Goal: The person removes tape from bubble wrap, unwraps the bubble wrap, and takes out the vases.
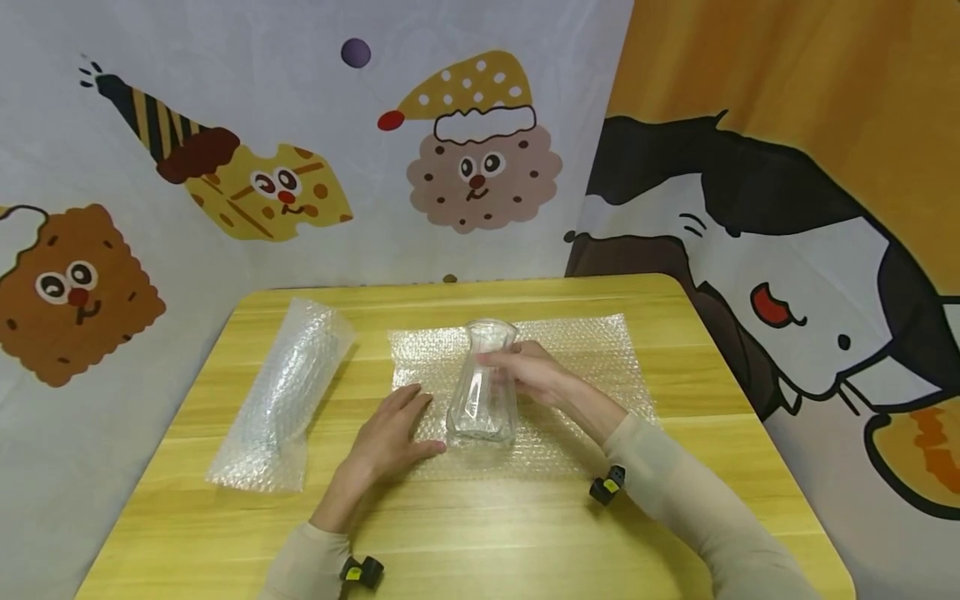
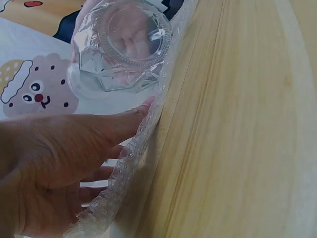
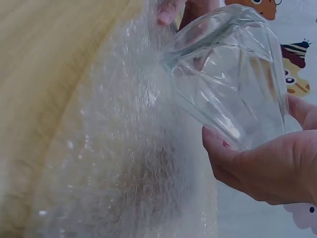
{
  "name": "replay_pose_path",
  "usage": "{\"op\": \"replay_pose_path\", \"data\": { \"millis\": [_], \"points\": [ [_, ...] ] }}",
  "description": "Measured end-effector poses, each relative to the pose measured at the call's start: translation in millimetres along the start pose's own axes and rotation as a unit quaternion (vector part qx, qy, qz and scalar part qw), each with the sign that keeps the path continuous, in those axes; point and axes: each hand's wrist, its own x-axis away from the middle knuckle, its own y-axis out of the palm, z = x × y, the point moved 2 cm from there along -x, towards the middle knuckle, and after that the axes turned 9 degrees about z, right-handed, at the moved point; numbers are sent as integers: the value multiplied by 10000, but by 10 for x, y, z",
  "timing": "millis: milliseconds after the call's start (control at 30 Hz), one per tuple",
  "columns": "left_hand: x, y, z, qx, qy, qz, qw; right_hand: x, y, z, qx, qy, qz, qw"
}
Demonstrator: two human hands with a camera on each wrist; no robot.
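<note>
A clear faceted glass vase (image 1: 483, 396) with a flared mouth leans over a flat sheet of bubble wrap (image 1: 585, 358), its base toward the person. My right hand (image 1: 531, 371) grips it around the neck, thumb on the near side. In the right wrist view the vase (image 3: 233, 79) is tilted, with fingers on both sides of it. My left hand (image 1: 393, 433) rests at the left edge of the sheet with fingers spread. The left wrist view shows that hand (image 2: 69, 153) with its thumb at the bubble wrap (image 2: 124, 173), just beside the vase's round base (image 2: 133, 34).
A bubble-wrapped bundle (image 1: 281, 400) lies slantwise on the left of the wooden table (image 1: 480, 533); what is inside is hard to make out. A printed cartoon cloth (image 1: 300, 100) hangs behind the table and at its sides.
</note>
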Motion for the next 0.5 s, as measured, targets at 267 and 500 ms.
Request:
{"op": "replay_pose_path", "data": {
  "millis": [267, 500],
  "points": [
    [-1, 7, -8, -12, 7, -37, 10000, 274, 25, -36, -24, -337, 174, 9993],
    [-14, -6, -4, -49, -8, -68, 10000, 499, -48, -191, 147, -818, 736, 9938]
  ]
}}
